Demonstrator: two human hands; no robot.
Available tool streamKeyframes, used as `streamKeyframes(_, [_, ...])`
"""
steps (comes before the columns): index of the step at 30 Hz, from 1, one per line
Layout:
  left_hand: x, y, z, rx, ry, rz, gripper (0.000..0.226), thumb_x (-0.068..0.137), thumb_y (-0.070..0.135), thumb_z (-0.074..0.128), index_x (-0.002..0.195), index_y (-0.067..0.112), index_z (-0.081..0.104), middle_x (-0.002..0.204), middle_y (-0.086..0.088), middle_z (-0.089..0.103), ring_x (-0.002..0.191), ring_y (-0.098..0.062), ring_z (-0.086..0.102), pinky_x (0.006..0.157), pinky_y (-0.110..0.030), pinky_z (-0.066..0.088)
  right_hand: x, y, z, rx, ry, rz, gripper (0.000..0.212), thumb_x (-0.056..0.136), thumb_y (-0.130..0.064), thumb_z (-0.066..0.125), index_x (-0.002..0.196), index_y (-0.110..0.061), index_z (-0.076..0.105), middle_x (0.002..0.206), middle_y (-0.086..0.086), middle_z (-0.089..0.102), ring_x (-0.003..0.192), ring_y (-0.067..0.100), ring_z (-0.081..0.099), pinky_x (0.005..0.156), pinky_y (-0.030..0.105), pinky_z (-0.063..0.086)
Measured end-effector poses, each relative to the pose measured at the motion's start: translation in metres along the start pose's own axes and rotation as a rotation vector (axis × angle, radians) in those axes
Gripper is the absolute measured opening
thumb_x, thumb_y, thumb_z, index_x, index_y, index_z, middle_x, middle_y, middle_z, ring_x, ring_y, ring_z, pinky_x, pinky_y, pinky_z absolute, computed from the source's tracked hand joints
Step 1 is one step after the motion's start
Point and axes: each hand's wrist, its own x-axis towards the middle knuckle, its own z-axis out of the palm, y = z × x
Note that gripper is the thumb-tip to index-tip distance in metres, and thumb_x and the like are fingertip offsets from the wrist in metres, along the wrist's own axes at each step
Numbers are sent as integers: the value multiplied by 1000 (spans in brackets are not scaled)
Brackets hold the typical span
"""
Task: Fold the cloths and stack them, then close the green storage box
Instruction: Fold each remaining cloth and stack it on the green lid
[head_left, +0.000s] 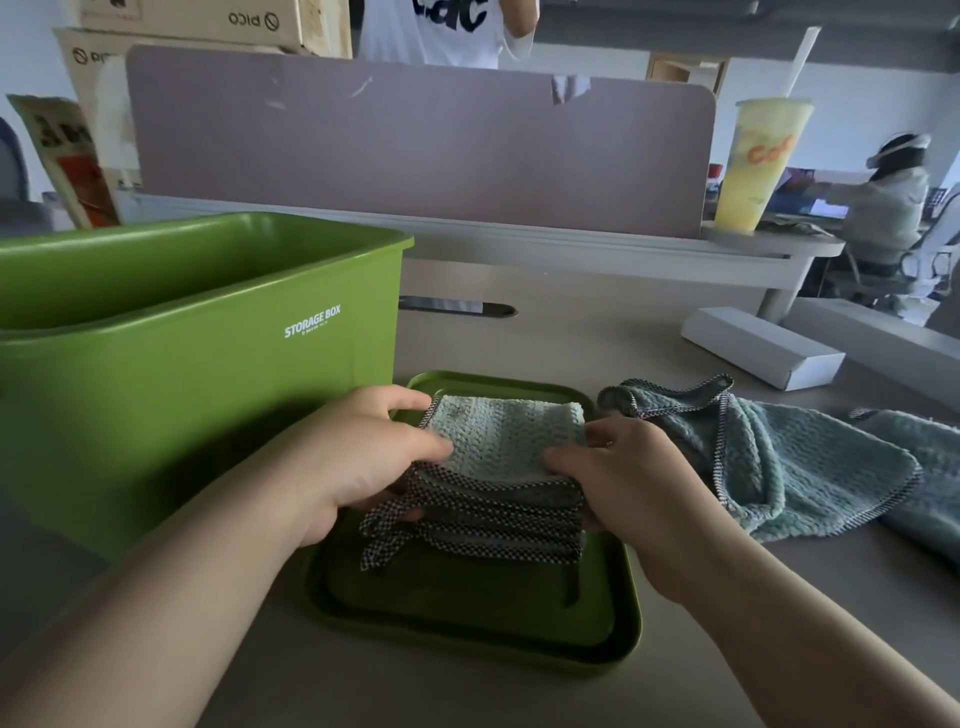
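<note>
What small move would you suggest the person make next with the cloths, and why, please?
Probably release the stack of folded cloths, which the left hand and right hand grip on the green lid, and send the right hand to the unfolded teal cloth beside it. That cloth lies crumpled on the table, and the green storage box stands open, so folding seems unfinished.

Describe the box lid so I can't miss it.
Find the tall green storage box at the left of the table. Just right of it, nearer you, lies the lid: same green, but flat and shallow, under the folded cloth stack.
</note>
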Motion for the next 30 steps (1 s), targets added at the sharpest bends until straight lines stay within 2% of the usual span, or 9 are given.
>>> streamKeyframes(5, [0,-3,-1,56,-6,-9,53,74,28,75,122,37,55,106,0,66,93,-25,64,75,-35,50,3,3,0,-135,12,-39,18,75,-22,64,89,-11,66,77,9,73,67,26,70,67,49,57])
streamKeyframes(8, [-4,-4,-2,116,-1,-10,57,70,32,76,123,37,55,109,0,64,99,-27,63,90,-45,51,2,4,-1,-219,12,-65,15,76,-24,64,86,-12,64,76,8,71,65,26,69,65,40,58])
streamKeyframes(10, [-10,-1,-3,201,48,25,49,76,35,74,122,34,56,112,0,63,100,-23,61,89,-39,50,1,4,-2,-336,19,-86,19,76,-27,62,88,-12,61,85,7,66,75,25,63,59,34,51])
streamKeyframes(12, [-15,8,-4,303,151,117,40,84,36,67,122,30,58,110,3,64,91,-15,61,77,-28,50,-1,0,-5,-470,109,-143,24,81,-30,58,98,-13,56,102,5,55,89,22,53,61,27,40])
streamKeyframes(14, [-15,21,-1,470,264,259,34,90,33,58,124,28,59,117,4,64,85,-10,59,69,-21,46,1,-10,-5,-492,203,-245,32,87,-28,52,118,-17,54,119,7,48,107,24,48,81,29,40])
streamKeyframes(18, [3,31,18,696,212,497,45,94,16,50,138,18,46,144,-2,46,129,-22,46,104,-31,38,19,-24,12,-589,60,-459,51,92,-19,46,143,-17,38,147,4,38,137,25,31,111,40,31])
streamKeyframes(20, [13,23,31,845,76,457,58,92,14,51,146,13,32,155,-7,29,143,-27,25,116,-36,25,27,-17,27,-709,-111,-446,57,90,-18,45,146,-21,32,153,3,29,143,25,19,115,46,23])
streamKeyframes(23, [24,5,39,973,-78,338,65,94,19,43,151,12,15,160,-9,12,148,-31,5,119,-43,14,32,0,39,-888,-215,-410,57,90,-28,43,145,-23,29,151,1,26,144,25,14,114,52,19])
streamKeyframes(30, [31,-14,45,962,-70,354,53,100,21,24,151,10,13,161,-7,12,148,-26,8,118,-42,12,29,12,37,-925,-233,-339,55,100,-35,19,152,-23,10,161,-2,4,148,16,-5,117,53,5])
